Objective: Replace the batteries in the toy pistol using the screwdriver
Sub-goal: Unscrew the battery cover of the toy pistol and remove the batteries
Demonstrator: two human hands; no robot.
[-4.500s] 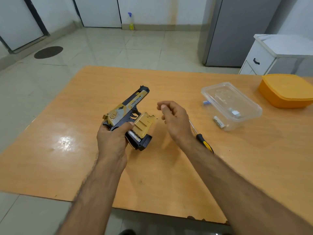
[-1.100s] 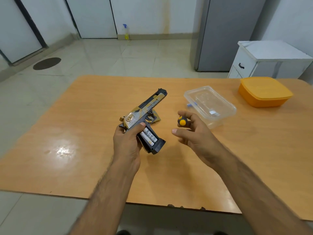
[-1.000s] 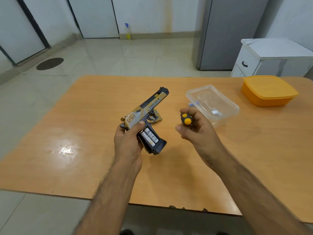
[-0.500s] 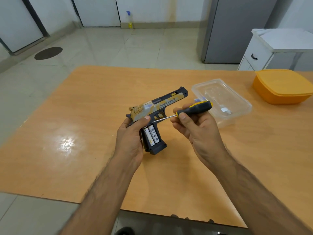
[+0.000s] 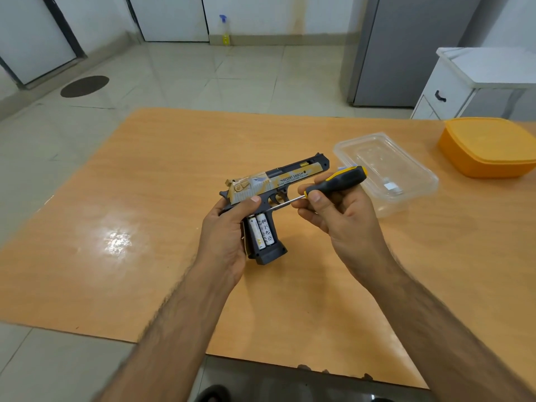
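Nearest the viewer, two bare forearms reached over the near edge of the wooden bench [image 5: 145,256]. The left hand [image 5: 226,236] held the toy pistol [image 5: 278,184] above the bench centre, fingers wrapped behind its grip and thumb across the frame. The grip's compartment stood uncovered, two white AA batteries [image 5: 261,230] lying side by side within. The right hand [image 5: 339,219] pinched the black-and-yellow screwdriver [image 5: 333,182] by its handle, the shaft tip aimed at the top of the batteries. The step in hand appeared to be prying the old cells out; the next move would call for levering one battery end free without bending the contacts. Farther right lay a clear plastic container [image 5: 406,161] holding a small white item, and beyond it an orange lidded box [image 5: 490,146].
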